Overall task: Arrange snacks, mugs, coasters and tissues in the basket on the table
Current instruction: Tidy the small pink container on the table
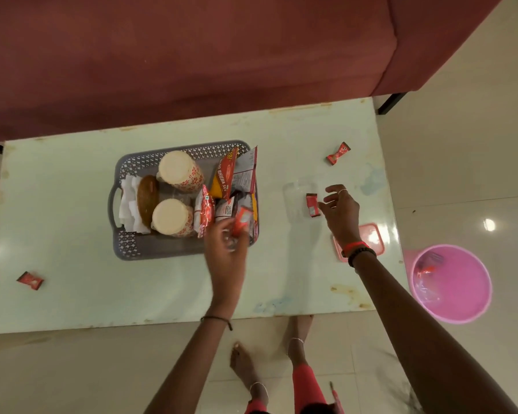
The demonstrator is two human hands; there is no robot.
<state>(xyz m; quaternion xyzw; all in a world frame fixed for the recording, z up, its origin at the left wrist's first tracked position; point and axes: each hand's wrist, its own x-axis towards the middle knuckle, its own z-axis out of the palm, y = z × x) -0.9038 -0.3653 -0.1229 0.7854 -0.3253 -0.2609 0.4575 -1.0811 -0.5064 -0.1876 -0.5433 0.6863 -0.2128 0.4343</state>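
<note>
A grey plastic basket [150, 249] stands on the pale table [72, 204]. Inside it are two upside-down mugs [178, 170] with red flowers, white tissues [127, 204], a brown coaster [147, 198] and several snack packets [234, 174]. My left hand [226, 249] hovers over the basket's right end, shut on a small red packet [241, 222]. To the right, my right hand [340, 210] is over the table, its fingers closing on a small red candy [312, 204]. Two more red candies lie loose, one at the back right [337, 153] and another at the front left [30, 280].
A clear container [299, 201] and its pink lid [371, 237] lie on the table's right side. A pink bin [452, 282] stands on the floor past the table's right edge. A maroon sofa [192, 55] runs behind the table. My feet [245, 366] are below the table's near edge.
</note>
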